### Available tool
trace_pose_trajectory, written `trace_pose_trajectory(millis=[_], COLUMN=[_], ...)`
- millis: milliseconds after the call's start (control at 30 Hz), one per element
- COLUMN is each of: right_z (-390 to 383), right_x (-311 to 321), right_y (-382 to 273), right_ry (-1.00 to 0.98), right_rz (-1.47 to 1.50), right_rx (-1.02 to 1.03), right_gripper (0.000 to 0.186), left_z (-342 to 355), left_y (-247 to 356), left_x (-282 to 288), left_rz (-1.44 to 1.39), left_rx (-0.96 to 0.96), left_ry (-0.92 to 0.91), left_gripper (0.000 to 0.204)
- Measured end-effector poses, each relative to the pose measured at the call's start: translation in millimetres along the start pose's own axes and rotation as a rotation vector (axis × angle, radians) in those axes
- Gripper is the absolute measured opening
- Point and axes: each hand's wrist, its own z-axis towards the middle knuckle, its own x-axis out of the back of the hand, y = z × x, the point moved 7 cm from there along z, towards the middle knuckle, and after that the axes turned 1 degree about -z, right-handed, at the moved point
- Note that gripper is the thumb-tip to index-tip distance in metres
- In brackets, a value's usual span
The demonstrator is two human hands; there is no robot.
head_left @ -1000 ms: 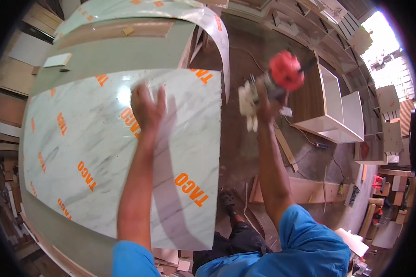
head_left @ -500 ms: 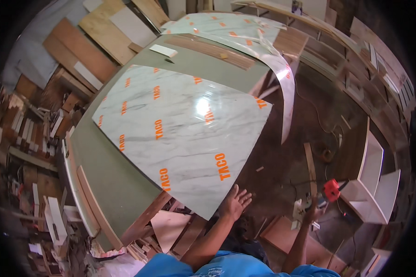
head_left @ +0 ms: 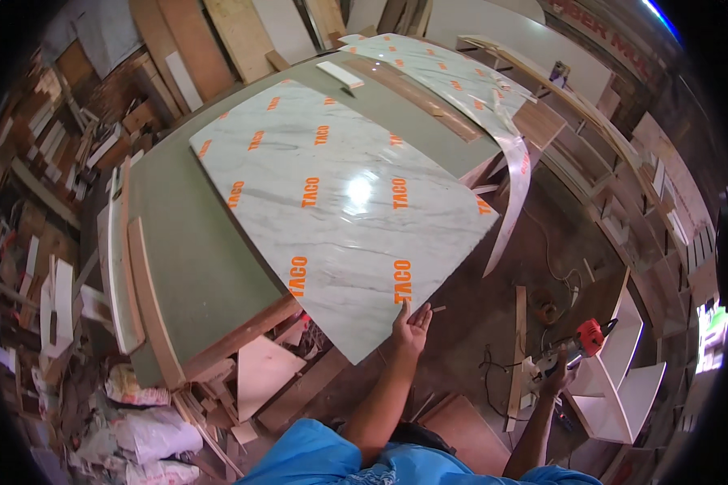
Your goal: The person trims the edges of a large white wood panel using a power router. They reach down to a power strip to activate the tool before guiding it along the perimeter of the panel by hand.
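Observation:
A large marble-patterned panel (head_left: 344,234), printed in orange, lies askew on the green-topped table, and its near corner juts past the table edge. At the panel's right-hand near edge is my left hand (head_left: 411,327), palm up with fingers stretched out. The thumb overlaps the panel's edge in view; whether it presses on it I cannot tell. Off to the right, my right hand (head_left: 556,376) is wrapped round a handheld trim router (head_left: 592,335) with a red motor end, held apart from the panel above the floor. The tool's lower part is partly hidden by the hand.
The green tabletop (head_left: 190,267) has wooden strips (head_left: 155,311) along its left side. A curling marble-patterned offcut (head_left: 510,178) hangs off its far right. White shelving (head_left: 615,380) stands right, beside cables and a loose plank (head_left: 516,356). Sacks (head_left: 158,432) and scrap wood lie lower left.
My left hand has come up against the panel's edge, its fingers less spread. My right hand still holds the router. The whole view has shifted, showing more of the far wall.

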Motion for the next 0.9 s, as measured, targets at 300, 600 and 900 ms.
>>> trace_pose_trajectory(millis=[300, 600, 900], right_z=[-13, -136, -159], right_x=[-13, -47, -44], right_y=[10, -143, -162], right_ry=[-0.093, -0.155, -0.179], right_rz=[0.24, 0.273, 0.208], right_rx=[0.012, 0.12, 0.119], right_gripper=[0.047, 0.036, 0.039], left_z=[-202, -360, -464], left_y=[151, 230, 258], left_x=[164, 296, 287], left_rz=[0.288, 0.315, 0.456], left_rx=[-0.044, -0.473, -0.468], left_ry=[0.084, 0.216, 0.578], left_gripper=[0.052, 0.066, 0.072])
